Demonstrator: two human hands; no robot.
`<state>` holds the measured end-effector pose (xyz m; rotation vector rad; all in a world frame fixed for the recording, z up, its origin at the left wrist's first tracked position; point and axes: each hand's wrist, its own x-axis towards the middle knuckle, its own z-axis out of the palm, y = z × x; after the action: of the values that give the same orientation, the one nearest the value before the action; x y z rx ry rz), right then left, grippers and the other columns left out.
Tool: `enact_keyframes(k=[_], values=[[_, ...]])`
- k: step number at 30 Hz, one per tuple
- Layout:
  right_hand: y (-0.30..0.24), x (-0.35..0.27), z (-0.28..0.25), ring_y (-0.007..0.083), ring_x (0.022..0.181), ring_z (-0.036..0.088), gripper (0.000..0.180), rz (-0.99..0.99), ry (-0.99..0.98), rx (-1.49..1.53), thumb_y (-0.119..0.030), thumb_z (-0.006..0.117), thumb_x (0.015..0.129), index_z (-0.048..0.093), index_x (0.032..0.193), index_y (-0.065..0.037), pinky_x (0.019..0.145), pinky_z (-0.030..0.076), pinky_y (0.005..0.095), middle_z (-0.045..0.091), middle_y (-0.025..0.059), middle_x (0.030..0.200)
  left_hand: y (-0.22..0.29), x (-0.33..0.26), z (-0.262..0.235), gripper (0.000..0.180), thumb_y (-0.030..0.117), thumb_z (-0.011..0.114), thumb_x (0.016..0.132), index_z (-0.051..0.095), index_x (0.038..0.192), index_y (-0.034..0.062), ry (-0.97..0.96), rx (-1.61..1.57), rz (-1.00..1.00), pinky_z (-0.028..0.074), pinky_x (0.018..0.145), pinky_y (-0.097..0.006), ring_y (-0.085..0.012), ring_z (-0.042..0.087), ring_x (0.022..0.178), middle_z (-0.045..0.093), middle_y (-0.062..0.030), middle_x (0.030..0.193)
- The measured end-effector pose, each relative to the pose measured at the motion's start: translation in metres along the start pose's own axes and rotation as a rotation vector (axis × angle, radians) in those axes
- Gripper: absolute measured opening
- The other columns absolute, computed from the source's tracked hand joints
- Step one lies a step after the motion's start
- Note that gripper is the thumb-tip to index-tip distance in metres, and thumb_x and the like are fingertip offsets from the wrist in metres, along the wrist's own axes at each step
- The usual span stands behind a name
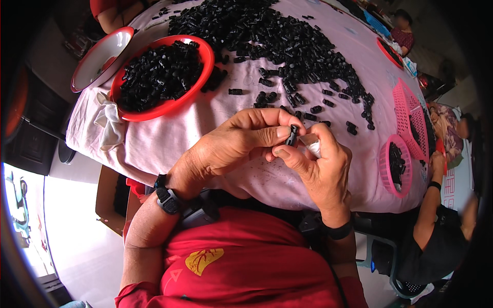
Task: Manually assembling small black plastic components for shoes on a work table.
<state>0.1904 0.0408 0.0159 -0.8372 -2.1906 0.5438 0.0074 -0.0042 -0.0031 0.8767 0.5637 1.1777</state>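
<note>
A pink tablecloth (359, 174) is bearing a heap of black cylindrical parts (303, 51), presumably lying there for easy reach; a red basin (208, 64) is holding more. Your left hand (231, 143) is pinching one ribbed black part (292, 136) over the near cloth, likely steadying it. Your right hand (328, 169), nearly closed, is gripping a white-wrapped blade-like piece (309, 139). Fingers are hiding its far end; contact is unclear.
</note>
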Motion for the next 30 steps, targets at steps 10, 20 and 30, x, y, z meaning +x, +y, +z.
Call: enact_keyframes(k=[10,20,30], values=[[0.0052,0.0005,0.0038,0.0264,0.055,0.062,0.051,-0.068,0.012,-0.039,-0.051,0.076,0.072,0.058,0.085,-0.005,0.048,0.047,0.0346,0.062,0.0098,0.066,-0.0038,0.0007,-0.0011,0.027,0.019,0.056,0.096,0.059,0.119,0.0039,-0.028,0.028,-0.003,0.043,0.066,-0.018,-0.0033,0.054,0.077,0.067,-0.0026,0.100],[0.0074,-0.0001,0.0036,0.0234,0.056,0.065,0.049,-0.073,-0.023,-0.068,-0.050,0.073,0.077,0.058,0.085,-0.003,0.049,0.048,0.0324,0.064,0.0090,0.066,-0.0050,0.0021,0.0013,0.028,0.017,0.057,0.095,0.057,0.120,0.0047,0.020,-0.028,-0.023,0.042,0.067,-0.018,-0.0036,0.054,0.078,0.063,0.0013,0.096],[0.0061,-0.0003,0.0019,0.0195,0.058,0.067,0.046,-0.063,-0.052,-0.097,-0.046,0.071,0.081,0.059,0.083,-0.002,0.051,0.048,0.0292,0.065,0.0086,0.064,-0.0041,0.0011,0.0013,0.025,0.017,0.058,0.095,0.058,0.118,0.0061,0.012,-0.049,-0.036,0.043,0.067,-0.018,-0.0034,0.055,0.080,0.062,0.0022,0.096]])
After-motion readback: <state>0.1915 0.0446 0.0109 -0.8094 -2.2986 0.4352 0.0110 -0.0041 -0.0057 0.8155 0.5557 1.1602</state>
